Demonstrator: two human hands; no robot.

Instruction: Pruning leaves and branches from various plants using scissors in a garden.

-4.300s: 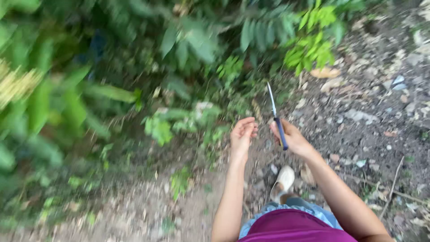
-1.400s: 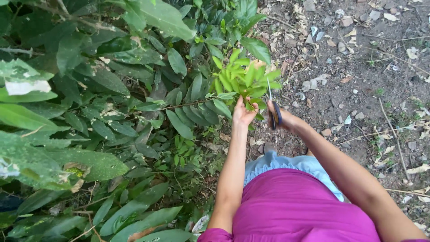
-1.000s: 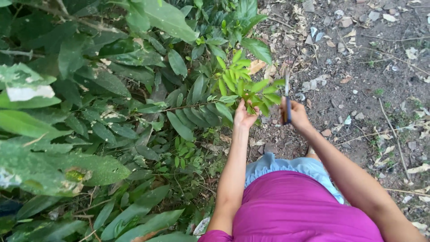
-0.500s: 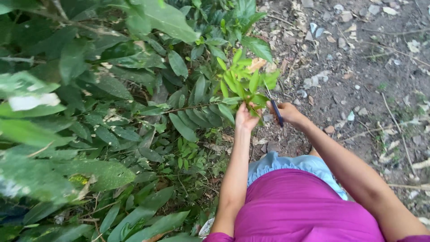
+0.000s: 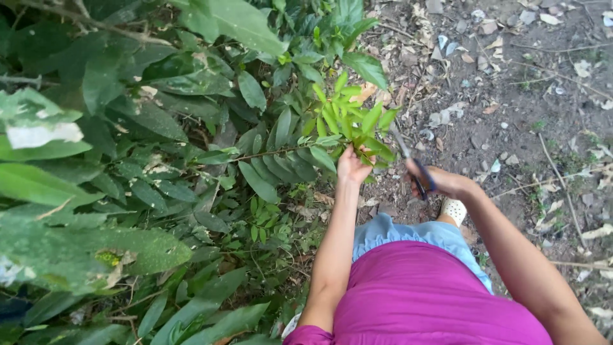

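Pulled back from the sprig [image 5: 351,121] now, right hand [image 5: 447,184] plus knife [image 5: 412,163].
Left hand [image 5: 353,167] nearer, fingers clamped on the stem right under the leaves; right fingers wrapped round the handle, blade angled up-left toward the sprig, just apart.

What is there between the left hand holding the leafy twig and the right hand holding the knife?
In the head view, only a short gap of bare dirt ground separates the left hand from the right hand; the knife points toward the leafy twig.
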